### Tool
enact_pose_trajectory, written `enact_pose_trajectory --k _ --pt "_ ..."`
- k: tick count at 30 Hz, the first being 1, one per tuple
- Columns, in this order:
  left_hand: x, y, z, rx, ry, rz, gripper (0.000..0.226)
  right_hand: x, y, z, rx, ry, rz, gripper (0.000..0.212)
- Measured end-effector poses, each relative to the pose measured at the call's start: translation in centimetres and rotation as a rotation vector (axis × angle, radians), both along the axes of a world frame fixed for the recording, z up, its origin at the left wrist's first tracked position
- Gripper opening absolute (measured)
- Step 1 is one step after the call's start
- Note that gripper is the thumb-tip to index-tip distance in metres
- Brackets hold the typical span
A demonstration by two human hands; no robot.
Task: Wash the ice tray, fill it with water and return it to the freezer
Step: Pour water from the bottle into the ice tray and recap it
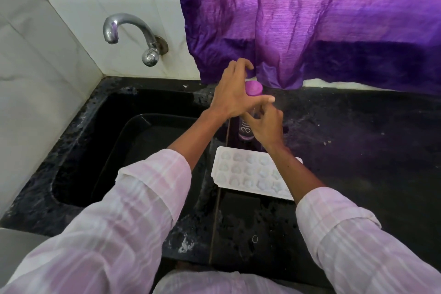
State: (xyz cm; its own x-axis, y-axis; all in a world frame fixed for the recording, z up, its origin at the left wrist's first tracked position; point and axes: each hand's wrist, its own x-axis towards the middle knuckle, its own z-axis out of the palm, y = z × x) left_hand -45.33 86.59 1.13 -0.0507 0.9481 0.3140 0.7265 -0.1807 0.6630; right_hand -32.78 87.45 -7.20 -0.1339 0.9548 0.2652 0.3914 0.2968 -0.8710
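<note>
A white ice tray (248,173) with several rounded cells lies flat on the black counter (362,150), just right of the sink and partly under my right forearm. Behind it stands a clear bottle (245,130) with a purple cap (254,88). My right hand (266,126) grips the bottle's body. My left hand (232,94) reaches across from the left and curls round the cap, with the fingers behind it and the thumb in front. Most of the bottle is hidden by my hands.
A black sink (143,148) fills the left side, below a chrome tap (130,28) on the white tiled wall; no water runs from it. A purple curtain (310,19) hangs down to the counter behind the bottle. The counter looks wet and speckled.
</note>
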Motion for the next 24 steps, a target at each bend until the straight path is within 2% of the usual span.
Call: enact_pose_trajectory --k 3,5,13,17,21,24 --pt "-0.9 -0.1 0.5 -0.157 -0.163 -0.288 0.086 0.1 0.0 0.0 0.002 0.042 0.034 0.049" --pt "-1.7 0.0 0.8 -0.159 -0.211 -0.319 0.083 0.1 -0.2 0.1 0.006 0.076 0.041 0.051" --pt "0.5 -0.7 0.5 0.116 -0.052 0.092 0.076 0.0 -0.1 -0.1 0.028 0.056 0.022 0.050" --pt "1.8 -0.6 0.4 0.031 0.033 0.221 0.074 0.0 0.2 -0.4 0.017 0.051 0.026 0.049" --pt "1.0 -0.4 1.3 -0.150 -0.154 -0.060 0.082 0.2 0.0 -0.3 -0.009 0.059 0.032 0.044" --pt "-0.3 -0.4 1.8 -0.208 -0.148 -0.154 0.081 0.1 -0.3 -0.1 -0.007 0.110 0.047 0.044"
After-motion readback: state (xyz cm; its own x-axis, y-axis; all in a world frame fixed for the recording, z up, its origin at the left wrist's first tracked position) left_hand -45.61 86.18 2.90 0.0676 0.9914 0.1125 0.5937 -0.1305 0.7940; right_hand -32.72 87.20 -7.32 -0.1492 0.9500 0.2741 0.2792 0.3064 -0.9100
